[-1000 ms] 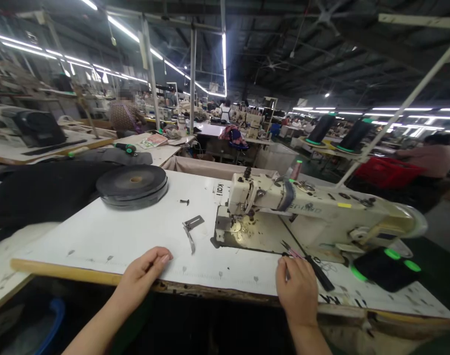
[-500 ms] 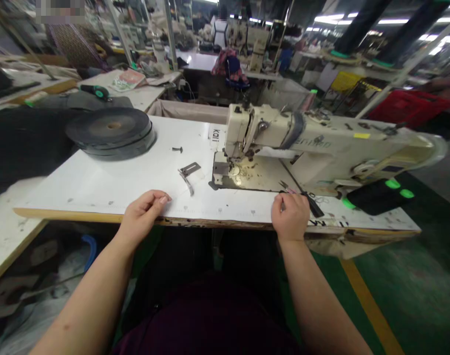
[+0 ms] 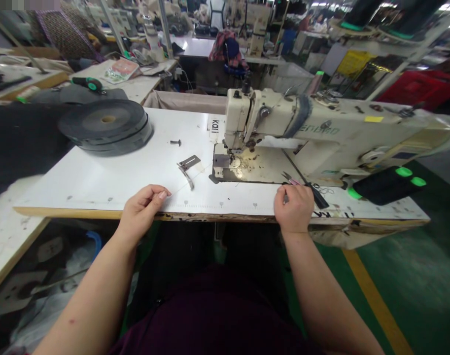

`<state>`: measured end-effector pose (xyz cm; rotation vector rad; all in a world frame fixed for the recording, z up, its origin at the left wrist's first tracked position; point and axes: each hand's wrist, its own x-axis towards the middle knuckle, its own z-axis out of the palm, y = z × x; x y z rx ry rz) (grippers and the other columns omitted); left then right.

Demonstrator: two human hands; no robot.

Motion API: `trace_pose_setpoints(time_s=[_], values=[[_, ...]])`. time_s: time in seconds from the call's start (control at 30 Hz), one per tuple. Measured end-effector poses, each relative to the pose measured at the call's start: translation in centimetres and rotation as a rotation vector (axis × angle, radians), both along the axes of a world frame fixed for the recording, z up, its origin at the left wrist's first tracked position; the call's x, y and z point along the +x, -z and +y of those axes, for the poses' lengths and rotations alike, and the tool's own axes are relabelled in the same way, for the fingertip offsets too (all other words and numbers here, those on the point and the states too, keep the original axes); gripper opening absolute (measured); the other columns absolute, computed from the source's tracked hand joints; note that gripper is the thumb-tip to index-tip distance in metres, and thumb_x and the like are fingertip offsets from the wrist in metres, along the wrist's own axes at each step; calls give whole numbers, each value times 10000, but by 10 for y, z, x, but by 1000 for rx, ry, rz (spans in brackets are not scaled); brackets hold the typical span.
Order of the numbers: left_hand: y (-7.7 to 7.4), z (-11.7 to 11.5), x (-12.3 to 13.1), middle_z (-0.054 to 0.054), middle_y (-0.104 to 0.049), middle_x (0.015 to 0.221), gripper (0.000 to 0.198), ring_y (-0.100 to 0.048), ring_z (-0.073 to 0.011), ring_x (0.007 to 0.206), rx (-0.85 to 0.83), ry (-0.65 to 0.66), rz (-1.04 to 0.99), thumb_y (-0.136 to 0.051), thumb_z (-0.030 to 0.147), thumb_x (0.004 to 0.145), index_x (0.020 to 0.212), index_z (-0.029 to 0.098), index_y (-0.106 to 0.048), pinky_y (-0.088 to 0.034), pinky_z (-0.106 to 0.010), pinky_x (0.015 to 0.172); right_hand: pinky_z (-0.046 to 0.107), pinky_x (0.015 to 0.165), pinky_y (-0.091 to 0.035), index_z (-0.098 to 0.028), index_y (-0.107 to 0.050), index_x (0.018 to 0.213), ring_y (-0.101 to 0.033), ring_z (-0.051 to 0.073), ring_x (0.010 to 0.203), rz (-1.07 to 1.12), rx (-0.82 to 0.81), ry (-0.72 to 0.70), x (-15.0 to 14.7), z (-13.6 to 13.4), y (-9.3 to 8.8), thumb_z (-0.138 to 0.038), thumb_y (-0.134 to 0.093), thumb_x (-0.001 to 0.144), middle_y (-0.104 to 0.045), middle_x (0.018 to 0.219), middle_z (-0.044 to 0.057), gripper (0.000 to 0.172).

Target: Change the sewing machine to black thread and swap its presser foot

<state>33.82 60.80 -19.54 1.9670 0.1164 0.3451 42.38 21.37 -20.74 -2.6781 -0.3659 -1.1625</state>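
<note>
At the table's front edge, my left hand (image 3: 145,209) is closed in a pinch on a thin, pale thread (image 3: 181,188), which runs rightward toward the sewing machine (image 3: 269,118). Just beyond those fingers lies a slotted metal plate with a curved arm (image 3: 190,165). My right hand (image 3: 294,208) is a fist on the tabletop, right of centre. A small bit of metal shows between its fingers, too little to name. Small scissors (image 3: 293,180) poke out past the knuckles, their handles hidden. Beside this hand lies a black-handled tool (image 3: 318,196) with a long shaft.
A thick stack of black tape rolls (image 3: 106,130) sits on the white table (image 3: 99,180) at left. Black thread cones (image 3: 383,187) with green ends lie at right. A small dark metal piece (image 3: 176,143) rests behind the plate. Other workstations stand beyond.
The view has tilted slightly down, so the machine and table appear higher. Both hands hold nearly the same places, and the thread from my left fingers shows more plainly.
</note>
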Motion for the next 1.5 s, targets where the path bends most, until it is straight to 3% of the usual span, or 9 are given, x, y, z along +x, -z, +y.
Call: trace_pose_setpoints(time_s=[0.33,0.6,0.9,1.03,1.23,1.5], values=[[4,6,4,-15,-615,770,350,-505,-194,723,3,44,67,-649,564,872,853,219,-699,-411,-297,664,415,900,-445,-205,-597,802,-538,244,866,-4,30,-32,-1,-1,-3,-174,-494,969,-586,783,72,199],[20,17,6,29,-470,602,359,-374,-153,588,-215,8,55,-701,564,829,825,204,-695,-277,-274,555,403,877,-447,-206,-582,801,-520,231,823,-30,36,-58,-3,-4,-5,-173,-504,975,-569,761,60,193],[15,13,3,19,-503,610,355,-388,-140,572,-319,-32,44,-750,546,802,799,194,-708,-290,-268,534,412,880,-449,-204,-579,829,-530,234,840,-42,46,-65,-2,-4,-3,-165,-522,974,-595,783,65,160],[12,11,1,20,-500,604,338,-385,-116,559,-478,-95,13,-833,493,745,816,182,-722,-270,-238,498,413,878,-455,-200,-583,855,-548,240,863,-48,43,-61,-3,-5,-2,-164,-523,979,-600,795,68,143],[-2,5,0,45,-493,600,246,-348,-44,511,-798,-208,-198,-867,330,733,845,168,-719,-291,-154,489,408,845,-453,-210,-566,821,-523,233,808,-39,42,-45,-3,-4,-3,-181,-516,986,-573,758,55,174],[-4,7,-1,59,-444,578,249,-316,-34,492,-883,-213,-182,-862,320,755,824,153,-692,-299,-148,471,405,834,-438,-219,-570,811,-518,238,792,-60,50,-46,-3,-2,-6,-190,-511,979,-567,752,56,180]])
